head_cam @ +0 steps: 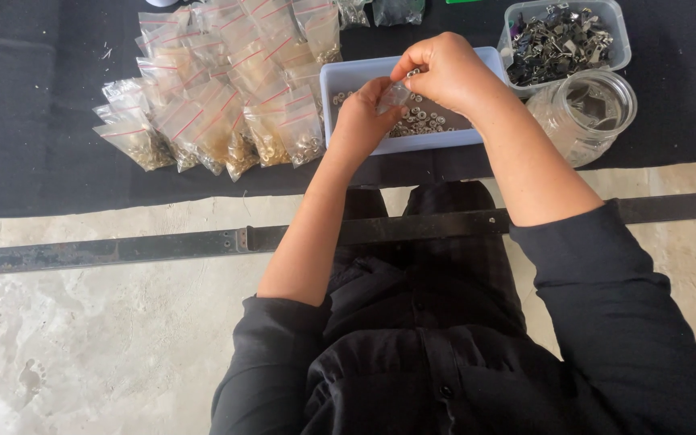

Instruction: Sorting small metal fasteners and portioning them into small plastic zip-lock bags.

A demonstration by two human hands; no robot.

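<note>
My left hand (362, 121) holds a small clear plastic bag (394, 95) over a pale blue tray (340, 76) of small silver metal rings. My right hand (445, 68) is just above it, fingers pinched on a few small metal pieces at the bag's mouth. Both hands hover over the tray, close together. Loose silver rings (424, 121) lie on the tray's floor, partly hidden by my hands.
A pile of several small zip bags (219, 97) filled with metal bits lies left of the tray on a black mat (34, 121). A clear tub of dark metal clips (561, 40) and a clear jar (586, 113) stand at right. A black metal bar (122, 250) crosses the concrete floor.
</note>
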